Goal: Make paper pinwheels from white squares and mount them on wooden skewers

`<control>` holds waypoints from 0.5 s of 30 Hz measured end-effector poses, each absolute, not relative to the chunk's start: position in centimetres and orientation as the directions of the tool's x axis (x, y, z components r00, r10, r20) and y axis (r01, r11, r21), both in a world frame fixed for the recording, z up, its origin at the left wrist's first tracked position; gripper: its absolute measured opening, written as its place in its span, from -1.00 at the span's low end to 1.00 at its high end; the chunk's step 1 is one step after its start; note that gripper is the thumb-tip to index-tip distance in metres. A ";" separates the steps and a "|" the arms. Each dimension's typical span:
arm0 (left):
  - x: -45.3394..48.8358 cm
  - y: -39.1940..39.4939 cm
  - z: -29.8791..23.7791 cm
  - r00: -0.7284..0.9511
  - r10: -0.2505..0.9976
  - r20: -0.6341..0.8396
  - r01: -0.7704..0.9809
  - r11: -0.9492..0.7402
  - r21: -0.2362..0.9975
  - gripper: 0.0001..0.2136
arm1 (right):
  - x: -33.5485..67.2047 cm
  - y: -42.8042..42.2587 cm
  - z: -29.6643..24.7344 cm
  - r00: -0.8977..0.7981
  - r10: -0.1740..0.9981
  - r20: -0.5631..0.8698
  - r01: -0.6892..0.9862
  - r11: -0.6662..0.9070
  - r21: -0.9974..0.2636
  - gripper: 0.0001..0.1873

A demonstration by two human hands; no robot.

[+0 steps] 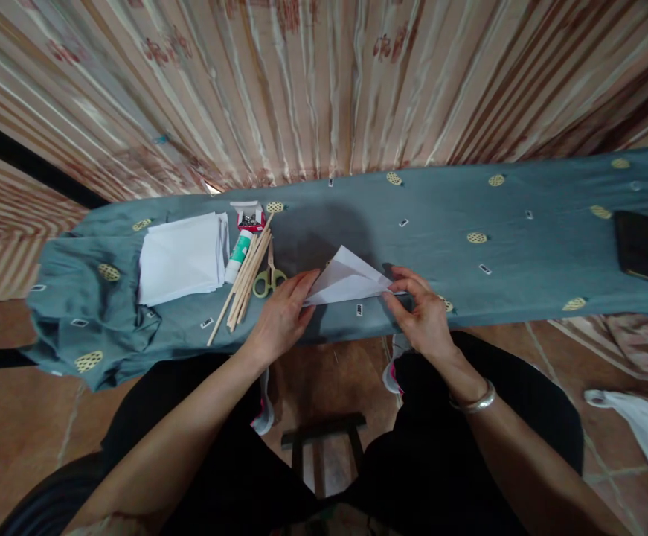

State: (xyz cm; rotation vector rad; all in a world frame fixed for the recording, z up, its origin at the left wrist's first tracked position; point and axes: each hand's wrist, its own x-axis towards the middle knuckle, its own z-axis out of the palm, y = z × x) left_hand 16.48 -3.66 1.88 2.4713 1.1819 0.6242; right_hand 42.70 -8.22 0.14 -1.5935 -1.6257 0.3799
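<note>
A sheet of white paper (347,279), folded to a triangle-like shape with its point away from me, is held just above the cloth between both hands. My left hand (282,309) grips its left corner, fingers together along the edge. At the right corner, my right hand (421,309) pinches the paper between thumb and fingers. Scissors with olive-green handles (268,281) lie just beyond my left hand, their blades partly under wooden sticks (250,279).
Left of the sticks are a glue stick (239,255), a small open red-and-white box (248,217) of metal bits and a stack of white paper (183,258). A dark flat case (646,247) lies far right on the grey-green cloth (547,260). A striped curtain (324,89) hangs behind.
</note>
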 end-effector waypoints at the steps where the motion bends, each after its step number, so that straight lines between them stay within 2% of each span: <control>1: 16.8 -3.6 2.2 0.561 0.783 0.268 0.640 -0.616 0.460 -0.52 | 42.7 -8.3 0.5 0.134 0.930 0.343 0.700 0.156 -0.697 -0.87; 5: 18.2 -3.5 3.8 0.598 0.718 0.357 0.579 -0.694 0.427 -0.66 | 42.4 -8.6 1.3 0.126 0.929 0.349 0.747 0.143 -0.650 -0.85; 10: 19.6 -3.4 4.8 0.639 0.635 0.433 0.489 -0.771 0.408 -0.80 | 42.0 -9.1 1.4 -0.020 0.935 0.354 0.761 0.244 -0.602 -0.78; 15: 20.1 -3.3 4.7 0.671 0.561 0.484 0.412 -0.825 0.386 -0.85 | 42.6 -9.0 1.9 -0.158 0.961 0.227 0.664 0.273 -0.696 -0.64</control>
